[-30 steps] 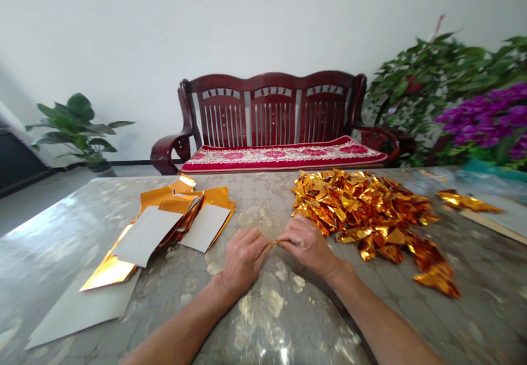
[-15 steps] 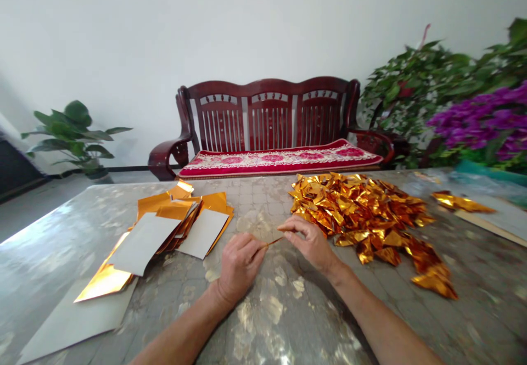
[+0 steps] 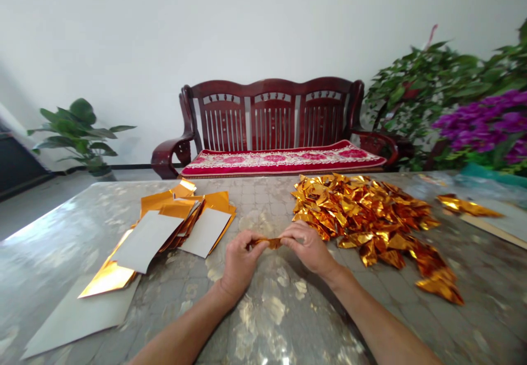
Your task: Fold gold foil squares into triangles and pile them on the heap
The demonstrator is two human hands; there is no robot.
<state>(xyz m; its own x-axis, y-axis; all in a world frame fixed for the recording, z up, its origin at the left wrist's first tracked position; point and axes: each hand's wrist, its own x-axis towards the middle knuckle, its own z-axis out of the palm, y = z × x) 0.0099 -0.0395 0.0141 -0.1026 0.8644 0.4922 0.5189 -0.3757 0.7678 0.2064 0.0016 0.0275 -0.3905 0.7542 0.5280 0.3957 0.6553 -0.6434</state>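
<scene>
Between my two hands, just above the table, is a small folded piece of gold foil paper (image 3: 274,242). My left hand (image 3: 241,260) pinches its left end between thumb and fingers. The right end is pinched by my right hand (image 3: 307,248). To the left lies a loose stack of gold foil sheets (image 3: 168,209), some turned with their pale backs (image 3: 149,239) up. A large heap of folded gold foil pieces (image 3: 354,203) is right beyond my right hand, with several pieces trailing toward the front right.
A patterned glossy table (image 3: 263,321) bears everything. A grey card (image 3: 82,318) lies under the sheets at left. At the right edge are a board (image 3: 502,228), a single foil piece (image 3: 469,206) and clear plastic. Behind stand a wooden bench (image 3: 272,118) and plants.
The foil piece was seen nearly edge-on as a thin strip; now its wider face shows. My hands have turned it, and the left hand's thumb and fingers have shifted on its end.
</scene>
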